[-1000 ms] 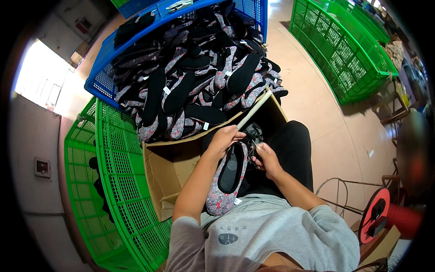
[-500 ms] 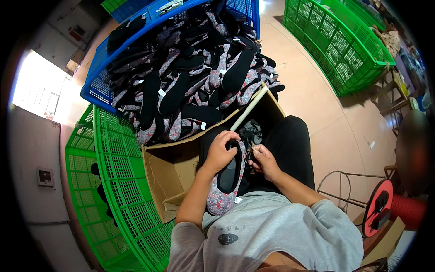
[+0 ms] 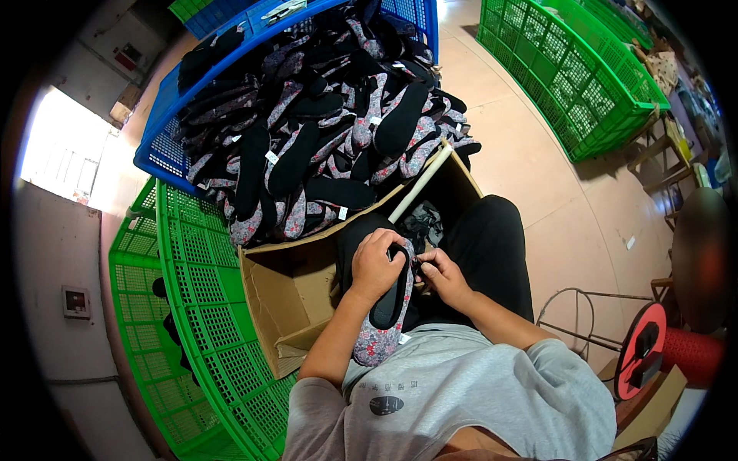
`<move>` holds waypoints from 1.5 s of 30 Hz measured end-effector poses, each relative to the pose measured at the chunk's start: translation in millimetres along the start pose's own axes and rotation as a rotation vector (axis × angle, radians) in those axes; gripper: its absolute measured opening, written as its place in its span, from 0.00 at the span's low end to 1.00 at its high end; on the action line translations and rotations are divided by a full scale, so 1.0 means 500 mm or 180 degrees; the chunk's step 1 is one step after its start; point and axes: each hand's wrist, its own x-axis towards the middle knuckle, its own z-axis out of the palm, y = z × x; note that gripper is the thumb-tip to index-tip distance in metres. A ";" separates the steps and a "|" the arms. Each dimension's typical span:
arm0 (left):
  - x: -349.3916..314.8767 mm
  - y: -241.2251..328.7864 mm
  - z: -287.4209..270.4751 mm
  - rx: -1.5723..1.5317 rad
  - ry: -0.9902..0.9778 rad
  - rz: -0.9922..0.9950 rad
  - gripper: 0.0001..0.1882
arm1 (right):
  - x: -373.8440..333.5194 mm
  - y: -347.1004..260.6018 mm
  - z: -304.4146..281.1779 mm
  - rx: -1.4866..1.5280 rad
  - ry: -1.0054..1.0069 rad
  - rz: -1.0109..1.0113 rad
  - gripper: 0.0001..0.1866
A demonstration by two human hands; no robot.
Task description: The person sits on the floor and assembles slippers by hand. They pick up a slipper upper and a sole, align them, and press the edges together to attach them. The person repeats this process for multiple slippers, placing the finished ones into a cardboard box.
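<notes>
A floral grey and pink slipper [image 3: 374, 343] with a dark insole lies across my lap, its toe end toward my body. My left hand [image 3: 375, 265] is closed around the heel end, thumb inside the opening. At the slipper's right edge, my right hand [image 3: 446, 280] is closed in a pinch; a small dark thing shows at its fingertips, too small to name. A white tag [image 3: 403, 339] sticks out from the slipper's side near the toe. Beyond my hands, crumpled dark material [image 3: 423, 223] sits inside the cardboard box.
A blue crate [image 3: 165, 138] ahead bears a large heap of similar slippers [image 3: 292, 165]. The open cardboard box [image 3: 296, 296] with a pale rod [image 3: 419, 184] is at my knees. Green crates [image 3: 211, 330] stand at left, another green crate [image 3: 569, 92] far right. A red reel [image 3: 644, 349] is at right.
My left hand has shifted slightly on the heel end, its fingers lying more over the rim. My right hand has turned a little, its fingertips drawn closer to the slipper's edge.
</notes>
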 end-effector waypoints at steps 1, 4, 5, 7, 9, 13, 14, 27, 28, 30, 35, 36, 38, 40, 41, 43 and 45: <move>0.000 0.000 0.001 -0.0002 -0.0003 -0.0042 0.07 | 0.001 0.006 0.000 -0.0063 0.0009 -0.0110 0.11; -0.002 0.000 0.001 0.0000 0.0000 -0.0106 0.07 | 0.006 0.018 0.001 -0.0212 0.0047 -0.0348 0.10; -0.003 0.000 0.001 0.0003 0.0003 -0.0118 0.07 | 0.007 0.019 0.002 -0.0236 0.0065 -0.0367 0.10; -0.003 0.001 0.002 -0.0009 0.0030 -0.0090 0.07 | 0.008 0.017 0.003 -0.0336 0.0066 -0.0330 0.10; -0.004 0.000 0.002 -0.0007 0.0036 -0.0074 0.07 | 0.009 0.008 0.003 -0.0486 0.0031 -0.0219 0.10; -0.003 0.002 0.003 0.0019 0.0007 -0.0063 0.07 | 0.017 0.016 0.006 -0.0682 0.0154 -0.0417 0.10; -0.003 0.002 0.003 0.0023 0.0006 -0.0065 0.07 | 0.019 0.014 0.007 -0.0709 0.0153 -0.0424 0.10; -0.004 0.005 0.004 0.0110 0.0020 -0.0033 0.07 | 0.026 -0.016 0.017 -0.1031 0.0215 -0.0371 0.10; -0.004 0.005 0.005 0.0116 0.0016 -0.0035 0.07 | 0.026 -0.015 0.016 -0.1050 0.0222 -0.0380 0.10; -0.004 0.005 0.006 0.0121 -0.0007 -0.0078 0.07 | 0.028 -0.010 0.015 -0.1086 0.0237 -0.0398 0.10; -0.005 0.004 0.007 0.0115 -0.0049 -0.0196 0.06 | 0.031 -0.001 0.013 -0.1252 0.0305 -0.0572 0.09; -0.005 0.003 0.007 0.0129 -0.0033 -0.0159 0.07 | 0.032 -0.002 0.014 -0.1243 0.0311 -0.0618 0.09; -0.005 0.002 0.009 0.0155 -0.0008 -0.0076 0.09 | 0.035 0.006 0.009 -0.0300 0.0324 -0.0029 0.08; -0.005 0.005 0.009 0.0135 0.0066 -0.0142 0.10 | 0.034 -0.012 0.014 0.0464 0.0474 0.0515 0.07; -0.006 0.006 0.008 0.0126 0.0105 -0.0178 0.11 | 0.033 -0.034 0.021 0.0756 0.0620 0.0767 0.07; -0.008 0.015 0.005 0.0113 0.0190 -0.0528 0.12 | 0.038 -0.037 0.014 0.0825 0.0609 0.0844 0.09; -0.011 0.025 -0.001 0.0273 0.0298 -0.0519 0.12 | 0.039 -0.041 0.006 0.0960 0.0520 0.0843 0.09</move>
